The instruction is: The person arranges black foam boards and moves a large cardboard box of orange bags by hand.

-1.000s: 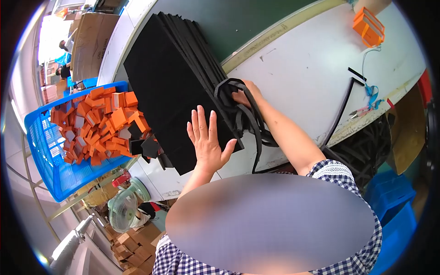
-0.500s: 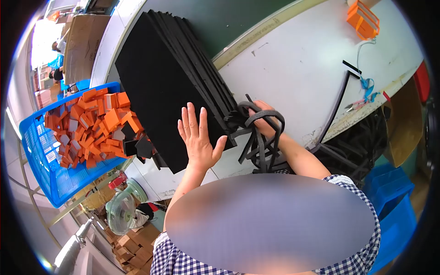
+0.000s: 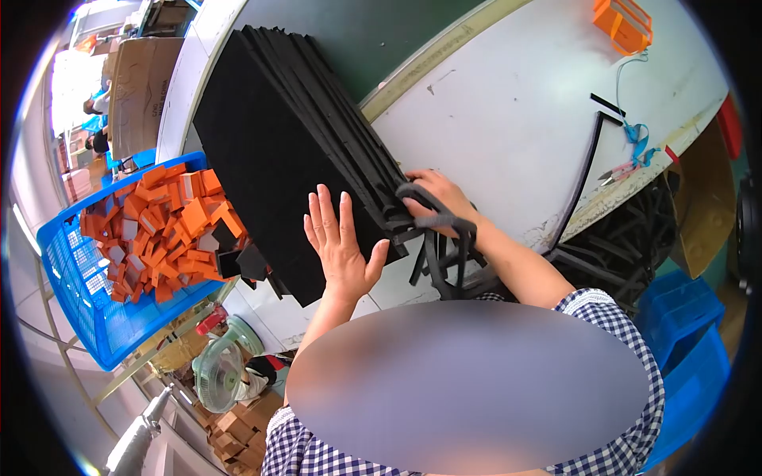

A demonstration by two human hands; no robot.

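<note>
Black sheets (image 3: 258,151) lie lengthwise upper-left to lower-right — left hand (image 3: 345,258) splayed, right hand (image 3: 443,197) gripping strips (image 3: 436,266).

White worktable (image 3: 508,119), edge chipped and stained. Dark green surface (image 3: 349,55) alongside, beyond a cream strip (image 3: 432,67). Large cardboard carton (image 3: 143,99), upright, upper left. Pale green fan (image 3: 216,377) (blades blurred). Heaped cardboard boxes (image 3: 238,432), below. Blue plastic furniture or bins (image 3: 679,309), lower right. Strong white glare (image 3: 70,103), far left.
</note>
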